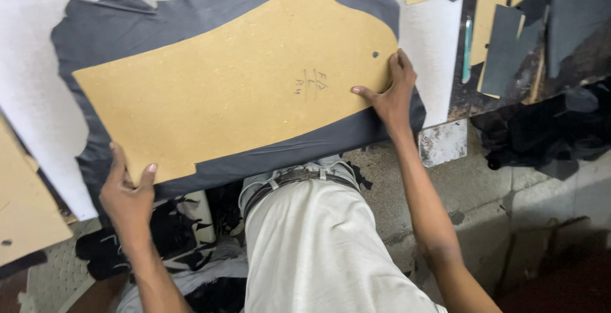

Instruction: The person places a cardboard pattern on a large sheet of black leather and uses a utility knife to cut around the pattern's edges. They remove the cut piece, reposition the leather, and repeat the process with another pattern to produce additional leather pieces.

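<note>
A tan template (242, 77) is held flat on dark leather (95, 39) mid-frame, gripped at its lower-left corner by the left hand (127, 192) and pressed by the right hand's (391, 97) spread fingers (positioning step, seemingly). Steady alignment is needed next.

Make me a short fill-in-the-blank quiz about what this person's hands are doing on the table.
1. Both hands press a large tan cardboard pattern onto a sheet of dark ____ leather.
2. The left hand holds the pattern's ____ corner.
3. The right hand lies just below a small round ____ in the pattern.

Missing words: grey; lower left; hole
</note>
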Demonstrator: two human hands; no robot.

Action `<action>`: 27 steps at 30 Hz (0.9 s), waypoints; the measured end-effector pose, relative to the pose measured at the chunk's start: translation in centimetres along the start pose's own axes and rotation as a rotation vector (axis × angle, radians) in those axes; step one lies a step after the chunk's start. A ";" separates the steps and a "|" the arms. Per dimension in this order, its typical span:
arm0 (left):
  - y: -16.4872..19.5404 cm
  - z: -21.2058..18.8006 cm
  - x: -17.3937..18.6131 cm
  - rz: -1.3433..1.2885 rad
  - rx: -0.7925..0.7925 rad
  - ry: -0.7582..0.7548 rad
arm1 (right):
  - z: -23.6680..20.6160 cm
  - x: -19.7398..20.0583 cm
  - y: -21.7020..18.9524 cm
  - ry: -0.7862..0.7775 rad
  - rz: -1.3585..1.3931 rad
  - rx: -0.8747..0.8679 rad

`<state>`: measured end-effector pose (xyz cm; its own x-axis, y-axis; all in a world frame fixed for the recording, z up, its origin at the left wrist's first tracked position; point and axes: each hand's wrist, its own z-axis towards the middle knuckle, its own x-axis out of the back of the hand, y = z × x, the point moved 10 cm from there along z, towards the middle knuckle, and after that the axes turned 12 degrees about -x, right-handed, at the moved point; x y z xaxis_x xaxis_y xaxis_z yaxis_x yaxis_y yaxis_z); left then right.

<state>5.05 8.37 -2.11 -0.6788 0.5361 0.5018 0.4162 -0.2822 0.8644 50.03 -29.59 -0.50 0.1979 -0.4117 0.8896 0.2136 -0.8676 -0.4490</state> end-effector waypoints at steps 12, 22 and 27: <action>0.8 8.6 6.1 0.360 -0.024 0.315 | 1.7 -5.7 -0.2 -0.134 -0.433 0.116; 0.1 15.2 4.1 0.410 -0.081 0.242 | 2.1 -5.4 1.4 -0.132 -0.401 0.128; -2.0 15.6 3.4 0.517 -0.220 0.272 | 2.0 -5.5 2.6 -0.157 -0.491 0.145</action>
<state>11.30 23.14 -2.66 -0.5646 0.0725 0.8222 0.6174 -0.6240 0.4790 51.42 -29.05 -6.74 0.1802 0.0892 0.9796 0.4448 -0.8957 -0.0003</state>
